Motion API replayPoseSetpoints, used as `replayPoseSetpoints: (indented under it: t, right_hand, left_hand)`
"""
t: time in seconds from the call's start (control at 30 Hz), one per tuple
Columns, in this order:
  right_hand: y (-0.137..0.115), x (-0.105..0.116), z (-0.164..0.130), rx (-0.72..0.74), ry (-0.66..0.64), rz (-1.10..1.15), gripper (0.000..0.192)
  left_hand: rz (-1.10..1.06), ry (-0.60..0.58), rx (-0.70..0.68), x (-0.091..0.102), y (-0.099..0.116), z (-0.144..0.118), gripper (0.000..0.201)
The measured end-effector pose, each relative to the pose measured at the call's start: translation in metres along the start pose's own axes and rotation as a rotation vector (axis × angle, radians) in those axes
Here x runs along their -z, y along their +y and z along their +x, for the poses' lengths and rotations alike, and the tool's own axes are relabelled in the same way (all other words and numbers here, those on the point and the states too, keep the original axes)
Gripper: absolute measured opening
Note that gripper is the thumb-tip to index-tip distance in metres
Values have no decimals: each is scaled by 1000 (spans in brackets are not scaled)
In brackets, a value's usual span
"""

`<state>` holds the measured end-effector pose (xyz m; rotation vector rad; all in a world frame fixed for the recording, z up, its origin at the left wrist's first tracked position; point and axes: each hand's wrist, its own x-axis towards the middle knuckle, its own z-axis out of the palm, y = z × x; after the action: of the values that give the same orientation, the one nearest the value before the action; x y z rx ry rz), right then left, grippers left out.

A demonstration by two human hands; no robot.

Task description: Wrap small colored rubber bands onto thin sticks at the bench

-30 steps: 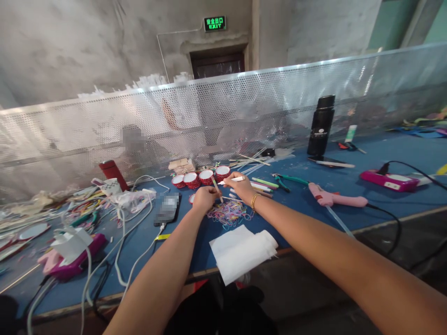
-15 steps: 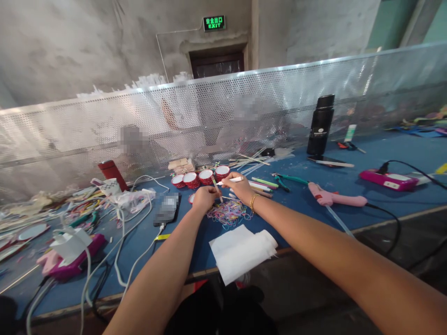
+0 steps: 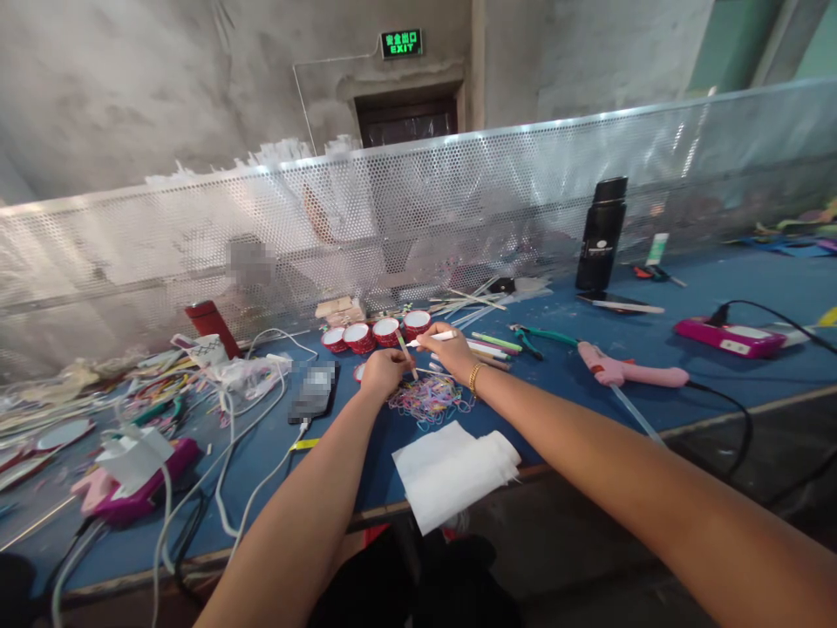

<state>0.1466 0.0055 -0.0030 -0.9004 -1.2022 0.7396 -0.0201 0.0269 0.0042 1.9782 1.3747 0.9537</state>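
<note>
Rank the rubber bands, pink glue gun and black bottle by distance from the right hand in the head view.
From the right hand:
1. Rubber bands, just below it.
2. Pink glue gun, to its right.
3. Black bottle, far right, by the mesh screen.

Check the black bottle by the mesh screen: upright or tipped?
Upright. The black bottle stands on its base on the blue table, cap on top, beside the perforated screen.

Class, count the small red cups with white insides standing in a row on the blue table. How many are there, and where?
4, side by side behind the hands: first, second, third, fourth. A similar red rim peeks from behind the left hand; more may be hidden.
</note>
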Motion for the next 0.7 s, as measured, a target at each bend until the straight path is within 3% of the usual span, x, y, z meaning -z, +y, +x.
replayPoseSetpoints:
  t: [0.4, 0.7]
  right_hand:
    - [0, 1, 0, 20, 4, -23, 22]
    - [-9, 1, -7, -83, 54, 31, 35]
  left_hand:
    - [-32, -6, 6, -2, -3, 2, 21]
    - [2, -4, 24, -3, -2, -1, 18]
